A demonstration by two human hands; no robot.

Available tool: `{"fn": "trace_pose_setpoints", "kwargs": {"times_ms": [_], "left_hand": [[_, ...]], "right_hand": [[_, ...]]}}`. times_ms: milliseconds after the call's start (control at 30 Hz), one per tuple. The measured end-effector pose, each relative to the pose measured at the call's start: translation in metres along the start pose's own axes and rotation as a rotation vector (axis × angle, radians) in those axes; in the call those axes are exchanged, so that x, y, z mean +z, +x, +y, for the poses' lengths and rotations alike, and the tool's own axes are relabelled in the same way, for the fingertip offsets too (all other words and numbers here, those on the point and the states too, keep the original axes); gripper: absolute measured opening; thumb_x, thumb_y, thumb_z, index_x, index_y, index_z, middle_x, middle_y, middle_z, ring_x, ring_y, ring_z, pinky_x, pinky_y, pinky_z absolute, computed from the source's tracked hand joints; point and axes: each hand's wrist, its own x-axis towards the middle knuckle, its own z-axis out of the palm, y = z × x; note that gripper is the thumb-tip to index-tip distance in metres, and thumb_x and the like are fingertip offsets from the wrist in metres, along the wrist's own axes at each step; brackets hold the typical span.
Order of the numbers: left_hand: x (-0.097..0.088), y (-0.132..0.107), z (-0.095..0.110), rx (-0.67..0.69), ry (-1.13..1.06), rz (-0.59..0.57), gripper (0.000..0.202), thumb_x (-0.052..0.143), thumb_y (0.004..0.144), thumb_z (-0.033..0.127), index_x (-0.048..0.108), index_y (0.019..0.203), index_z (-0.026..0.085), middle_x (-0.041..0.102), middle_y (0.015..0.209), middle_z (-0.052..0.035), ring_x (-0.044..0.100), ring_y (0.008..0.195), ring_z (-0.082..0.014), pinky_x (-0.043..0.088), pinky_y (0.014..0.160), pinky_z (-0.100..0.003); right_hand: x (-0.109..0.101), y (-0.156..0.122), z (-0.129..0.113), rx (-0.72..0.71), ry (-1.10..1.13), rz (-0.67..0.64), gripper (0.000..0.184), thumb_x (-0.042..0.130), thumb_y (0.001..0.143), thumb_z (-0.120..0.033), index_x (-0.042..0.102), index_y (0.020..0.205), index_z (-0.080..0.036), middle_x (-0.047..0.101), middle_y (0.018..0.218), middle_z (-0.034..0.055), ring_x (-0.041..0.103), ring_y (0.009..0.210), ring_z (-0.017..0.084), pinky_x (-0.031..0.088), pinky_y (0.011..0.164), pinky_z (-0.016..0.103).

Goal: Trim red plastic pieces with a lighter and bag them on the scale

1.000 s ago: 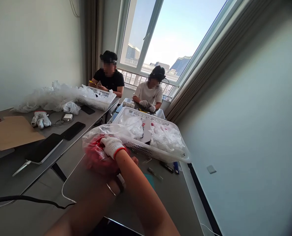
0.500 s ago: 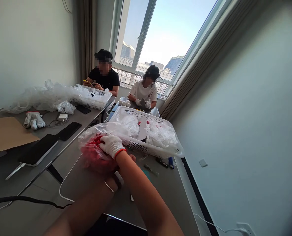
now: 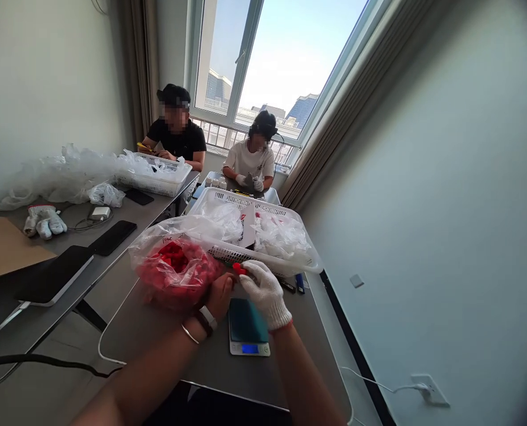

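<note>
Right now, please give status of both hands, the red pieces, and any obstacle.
Right hand, gloved: pinching small red item. Left hand: beside clear bag of red pieces, grip unclear. White basket just beyond right hand; digital scale between forearms.

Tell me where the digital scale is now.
In the head view, the digital scale lies on the table below centre, lower right of the left hand and lower left of the gloved right hand.

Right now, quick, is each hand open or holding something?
Left hand: beside the clear plastic bag; can't tell.
Right hand: gloved, closed, holding something small and red.
</note>
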Motion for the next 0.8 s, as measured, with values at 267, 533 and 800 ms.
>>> {"fn": "trace_pose_setpoints", "kwargs": {"times_ms": [267,533,800], "left_hand": [[0.006,0.000,-0.004,0.123,0.062,0.016,0.035,0.048,0.092,0.047,0.065,0.094,0.016,0.070,0.084,-0.0073,0.064,0.075,-0.0209,0.051,0.068,-0.033],[0.008,0.002,0.002,0.064,0.179,0.061,0.032,0.052,0.090,0.043,0.064,0.075,0.017,0.067,0.071,-0.0040,0.060,0.062,-0.0177,0.046,0.059,-0.028],[0.009,0.003,-0.003,0.067,0.203,0.043,0.029,0.054,0.091,0.039,0.070,0.084,0.017,0.073,0.082,-0.0066,0.067,0.074,-0.0205,0.052,0.069,-0.031]], "right_hand": [[0.004,-0.029,0.030,0.050,0.006,-0.065,0.026,0.054,0.088,-0.028,0.065,0.111,-0.022,0.064,0.115,0.0067,0.060,0.109,0.019,0.048,0.100,0.034],[-0.042,-0.027,0.057,0.148,-0.109,0.029,0.031,0.047,0.091,-0.032,0.067,0.111,-0.021,0.067,0.113,0.0073,0.061,0.107,0.019,0.048,0.097,0.033],[-0.050,-0.024,0.084,0.491,-0.688,-0.540,0.033,0.057,0.080,-0.040,0.067,0.111,-0.030,0.062,0.117,0.0051,0.060,0.105,0.027,0.048,0.081,0.036]]}}
